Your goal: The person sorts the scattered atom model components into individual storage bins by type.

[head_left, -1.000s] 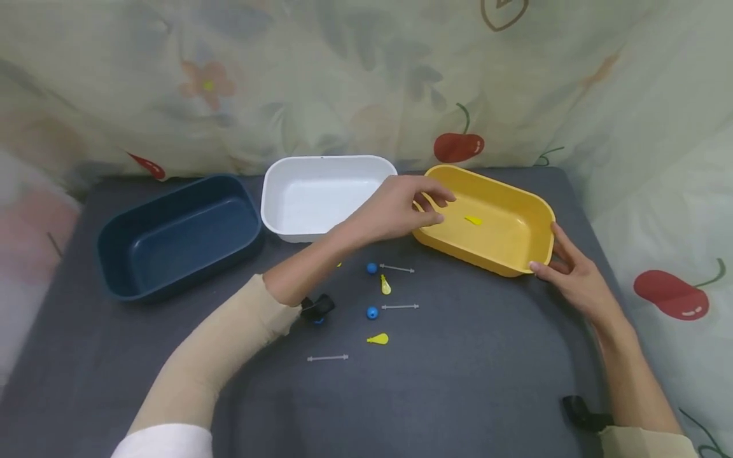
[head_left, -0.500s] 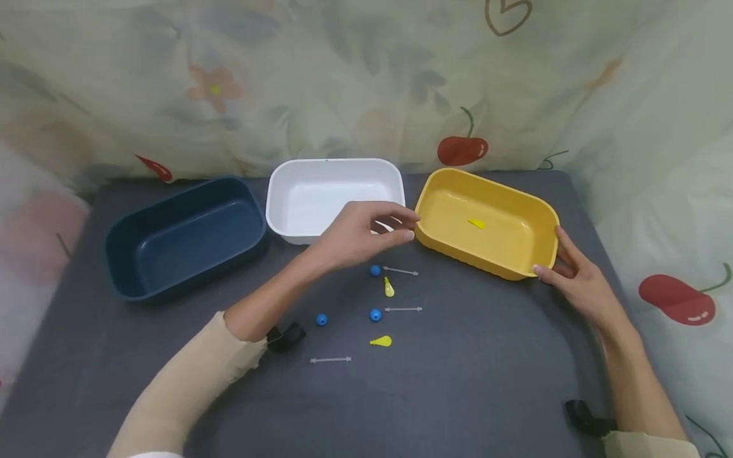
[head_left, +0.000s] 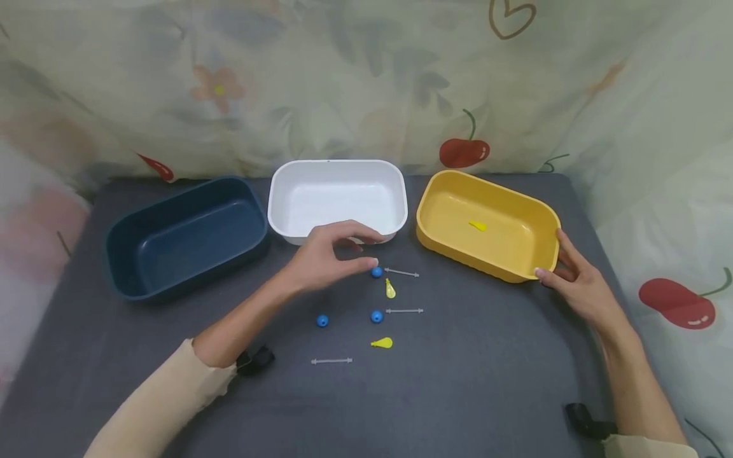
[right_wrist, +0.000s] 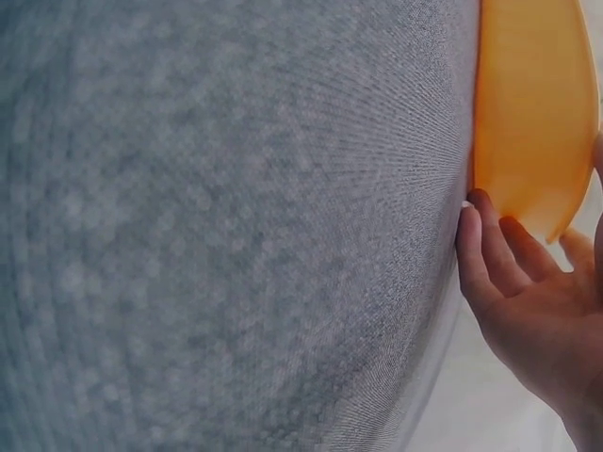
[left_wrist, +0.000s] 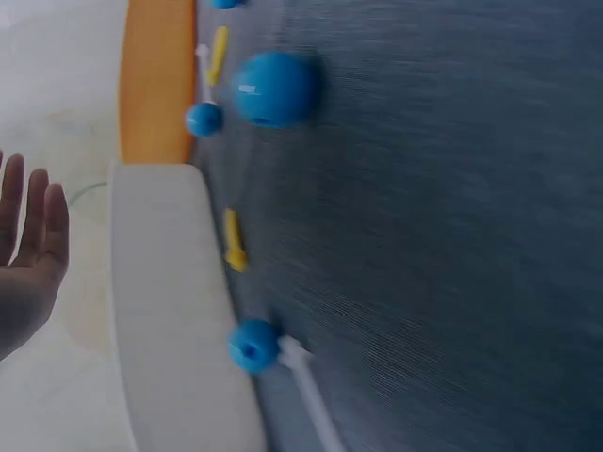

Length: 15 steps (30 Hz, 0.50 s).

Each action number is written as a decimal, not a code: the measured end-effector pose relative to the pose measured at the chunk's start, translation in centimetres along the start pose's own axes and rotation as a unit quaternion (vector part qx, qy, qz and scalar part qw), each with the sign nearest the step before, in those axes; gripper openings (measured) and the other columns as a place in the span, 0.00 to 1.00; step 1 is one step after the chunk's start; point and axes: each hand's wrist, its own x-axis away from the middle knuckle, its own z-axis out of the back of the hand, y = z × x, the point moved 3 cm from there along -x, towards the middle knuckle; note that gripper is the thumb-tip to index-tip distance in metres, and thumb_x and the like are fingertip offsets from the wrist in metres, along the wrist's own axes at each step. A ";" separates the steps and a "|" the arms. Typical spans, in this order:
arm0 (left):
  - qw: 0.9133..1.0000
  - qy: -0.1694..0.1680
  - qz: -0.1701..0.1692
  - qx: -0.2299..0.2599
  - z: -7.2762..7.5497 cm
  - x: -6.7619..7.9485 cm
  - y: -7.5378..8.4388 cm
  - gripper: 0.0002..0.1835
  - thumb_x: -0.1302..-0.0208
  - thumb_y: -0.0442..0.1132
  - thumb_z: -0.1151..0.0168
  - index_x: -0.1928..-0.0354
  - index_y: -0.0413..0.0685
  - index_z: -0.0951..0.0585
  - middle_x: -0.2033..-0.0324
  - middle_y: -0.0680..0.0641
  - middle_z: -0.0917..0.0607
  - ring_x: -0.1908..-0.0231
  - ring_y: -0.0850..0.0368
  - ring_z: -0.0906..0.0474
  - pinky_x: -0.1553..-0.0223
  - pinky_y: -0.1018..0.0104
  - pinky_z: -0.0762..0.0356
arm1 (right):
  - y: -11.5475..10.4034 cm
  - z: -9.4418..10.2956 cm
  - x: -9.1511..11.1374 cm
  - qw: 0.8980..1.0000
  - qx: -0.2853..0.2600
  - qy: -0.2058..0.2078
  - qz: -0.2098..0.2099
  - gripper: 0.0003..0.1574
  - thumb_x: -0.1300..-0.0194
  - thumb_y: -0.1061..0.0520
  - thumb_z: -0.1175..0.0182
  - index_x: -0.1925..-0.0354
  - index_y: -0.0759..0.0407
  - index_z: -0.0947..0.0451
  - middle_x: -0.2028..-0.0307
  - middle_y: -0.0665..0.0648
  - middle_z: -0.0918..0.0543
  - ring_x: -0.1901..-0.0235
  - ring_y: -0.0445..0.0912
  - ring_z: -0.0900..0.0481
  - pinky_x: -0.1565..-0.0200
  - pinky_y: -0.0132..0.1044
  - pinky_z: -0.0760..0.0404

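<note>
My left hand (head_left: 329,257) hovers before the white bin (head_left: 338,166), thumb and fingers apart with nothing between them. Its thumb tip overlaps a blue bead (head_left: 376,272) in the head view. Beside that bead lie a thin pale rod (head_left: 402,273) and a yellow bulb-shaped piece (head_left: 390,289). My right hand (head_left: 581,280) holds the right end of the yellow bin (head_left: 458,249), its thumb at the front corner of the rim and fingers along the outer wall. One small yellow piece (head_left: 478,226) lies inside this bin.
A second blue bead (head_left: 376,317) lies with another pale rod (head_left: 404,311) and yellow piece (head_left: 382,343) nearer the front. Farther left are a third bead (head_left: 322,321) and rod (head_left: 332,361). A dark blue bin (head_left: 186,280) stands at left, with a patterned curtain (head_left: 343,76) behind.
My left hand has drawn back from over the yellow bin, moving left and toward me past the white bin, its fingers spreading wider. The right hand stays at the yellow bin's end.
</note>
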 end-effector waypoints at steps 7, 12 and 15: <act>0.999 0.031 0.019 0.004 1.0 2.0 -1.7 0.20 0.41 0.34 0.27 0.46 0.45 0.16 0.52 0.49 0.14 0.49 0.57 0.20 0.47 0.55 0.22 | -0.3 0.0 0.2 1.000 0.004 0.008 0.015 0.57 0.31 0.45 0.37 0.24 0.27 0.68 0.24 0.66 0.48 0.51 0.22 0.27 0.56 0.13 0.29; 0.998 0.053 0.037 0.007 1.8 3.2 -2.6 0.19 0.42 0.31 0.27 0.47 0.43 0.16 0.52 0.44 0.14 0.49 0.46 0.21 0.44 0.50 0.24 | -0.5 0.0 0.2 1.000 0.012 0.007 0.012 0.58 0.32 0.44 0.37 0.24 0.26 0.68 0.25 0.67 0.46 0.55 0.19 0.30 0.57 0.12 0.30; 0.997 0.058 0.052 -0.006 2.1 3.8 -3.1 0.19 0.42 0.34 0.26 0.48 0.47 0.15 0.52 0.46 0.14 0.50 0.46 0.20 0.44 0.54 0.24 | -0.5 0.0 0.2 1.000 0.013 0.009 0.009 0.58 0.32 0.44 0.37 0.24 0.27 0.68 0.25 0.67 0.46 0.55 0.19 0.29 0.57 0.13 0.30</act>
